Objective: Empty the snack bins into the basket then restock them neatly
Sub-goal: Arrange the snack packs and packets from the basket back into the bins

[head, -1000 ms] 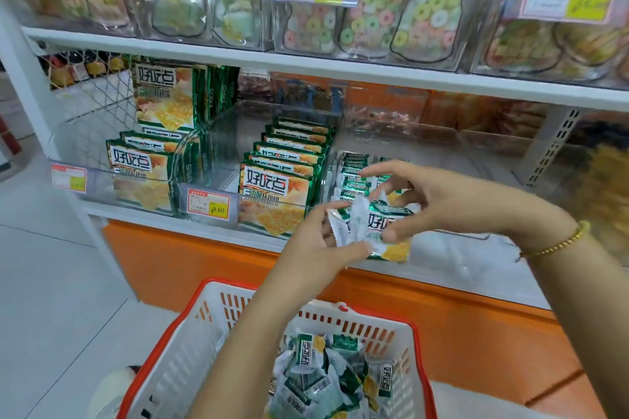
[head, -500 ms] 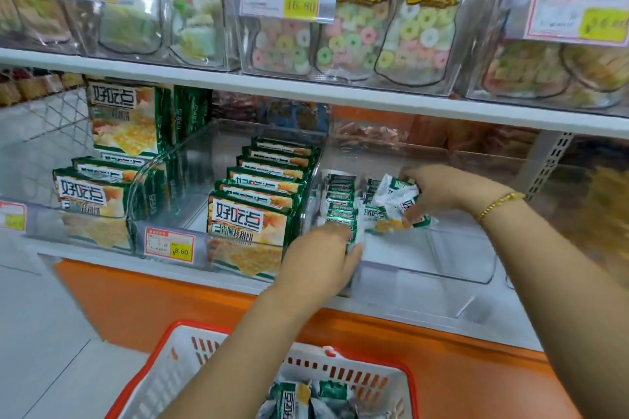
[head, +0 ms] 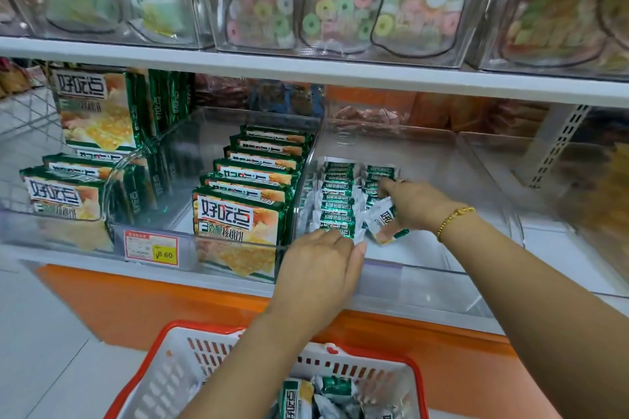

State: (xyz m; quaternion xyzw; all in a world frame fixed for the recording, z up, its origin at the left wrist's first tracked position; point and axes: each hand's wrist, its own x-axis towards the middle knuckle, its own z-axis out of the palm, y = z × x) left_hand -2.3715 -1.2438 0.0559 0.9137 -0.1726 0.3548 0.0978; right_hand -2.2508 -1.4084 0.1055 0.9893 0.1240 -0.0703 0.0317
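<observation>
Snack packets (head: 335, 204) stand in rows at the left of the clear bin (head: 425, 279) (more lie loose in the red basket (head: 190, 325) below), so the right hand (head: 417, 207), pinching one packet (head: 383, 219), should seat it upright and snug while the left hand (head: 323, 265), fingers straight, braces the row's front.

On my feed the clear rectangular plastic bin (head: 425, 282) is smooth and glossy, throwing back glare. The small green-and-white snack packets (head: 335, 211) are crinkled shiny film, possibly foil-lined, though the blur keeps me from being sure. The red-rimmed white slotted basket (head: 200, 326) is matt moulded plastic. The long white shelf board (head: 306, 68) has a smooth satin finish. The gold beaded bracelet (head: 454, 216) is polished metal.
</observation>
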